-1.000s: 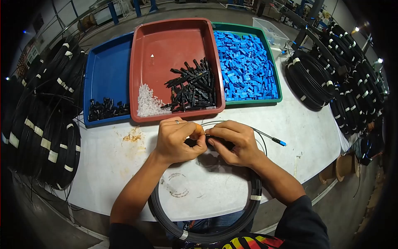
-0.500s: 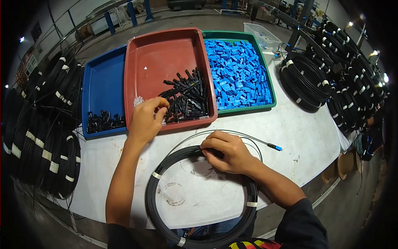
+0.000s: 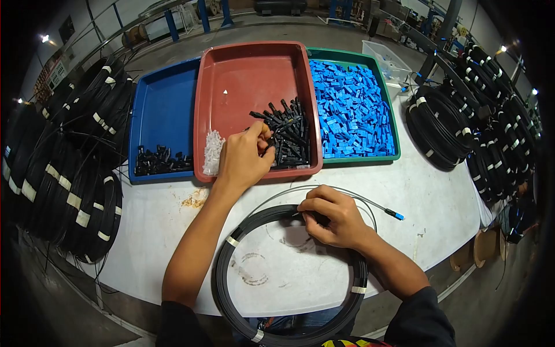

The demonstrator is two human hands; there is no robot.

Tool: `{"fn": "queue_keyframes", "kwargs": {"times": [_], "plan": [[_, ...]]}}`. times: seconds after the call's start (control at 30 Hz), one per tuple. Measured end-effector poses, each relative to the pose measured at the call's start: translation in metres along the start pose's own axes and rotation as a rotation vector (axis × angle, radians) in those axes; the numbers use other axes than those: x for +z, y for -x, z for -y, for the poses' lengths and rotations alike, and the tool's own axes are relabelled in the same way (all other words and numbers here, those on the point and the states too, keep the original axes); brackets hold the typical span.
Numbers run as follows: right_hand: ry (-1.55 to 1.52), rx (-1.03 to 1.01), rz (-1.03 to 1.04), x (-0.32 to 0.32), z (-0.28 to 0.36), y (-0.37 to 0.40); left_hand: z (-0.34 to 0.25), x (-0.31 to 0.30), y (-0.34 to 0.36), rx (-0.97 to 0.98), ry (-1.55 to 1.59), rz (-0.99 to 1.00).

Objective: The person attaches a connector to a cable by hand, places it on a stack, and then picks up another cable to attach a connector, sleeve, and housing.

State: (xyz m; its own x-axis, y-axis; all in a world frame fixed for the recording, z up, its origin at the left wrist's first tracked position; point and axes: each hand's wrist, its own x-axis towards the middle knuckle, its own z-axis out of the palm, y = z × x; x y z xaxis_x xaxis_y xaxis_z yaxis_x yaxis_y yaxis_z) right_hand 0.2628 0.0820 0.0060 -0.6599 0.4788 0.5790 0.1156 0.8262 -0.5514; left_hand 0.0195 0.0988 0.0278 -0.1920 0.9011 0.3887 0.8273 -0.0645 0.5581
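Note:
My left hand [image 3: 243, 156] reaches into the red tray [image 3: 254, 66], its fingers curled at the edge of a pile of black connector parts [image 3: 290, 139]. Whatever those fingers hold is hidden. Small clear plastic pieces [image 3: 213, 151] lie beside my left wrist in the same tray. On the table in front of me is a coil of black cable [image 3: 222, 272] bound with white tape. My right hand [image 3: 332, 218] is closed on the cable at the coil's far side. One loose cable end bears a black connector with a blue tip [image 3: 395, 214], lying to the right.
Left of the red tray, a blue tray [image 3: 167, 107] holds black parts. A green tray [image 3: 395, 147] on the right is filled with blue connector pieces. Taped cable coils [image 3: 87, 214] hang at the left, and more coils [image 3: 436, 127] stand at the right. Behind is a clear plastic box [image 3: 387, 61].
My left hand has moved right, closer to the black connector pile, uncovering the clear pieces. My right hand keeps its grip on the coil. The whole view has shifted slightly.

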Motion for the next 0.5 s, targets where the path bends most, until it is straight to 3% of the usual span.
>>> {"fn": "queue_keyframes", "kwargs": {"times": [0.07,0.17,0.5], "plan": [[0.003,0.009,0.014,0.0,0.001,0.001,-0.005,-0.008,0.007,0.084,0.314,0.006],[0.026,0.023,0.019,-0.001,0.001,0.001,-0.007,-0.012,0.028,0.137,0.517,-0.025],[0.053,-0.045,0.022,0.001,0.004,-0.002,-0.01,-0.019,0.091,-0.024,0.897,0.063]]}}
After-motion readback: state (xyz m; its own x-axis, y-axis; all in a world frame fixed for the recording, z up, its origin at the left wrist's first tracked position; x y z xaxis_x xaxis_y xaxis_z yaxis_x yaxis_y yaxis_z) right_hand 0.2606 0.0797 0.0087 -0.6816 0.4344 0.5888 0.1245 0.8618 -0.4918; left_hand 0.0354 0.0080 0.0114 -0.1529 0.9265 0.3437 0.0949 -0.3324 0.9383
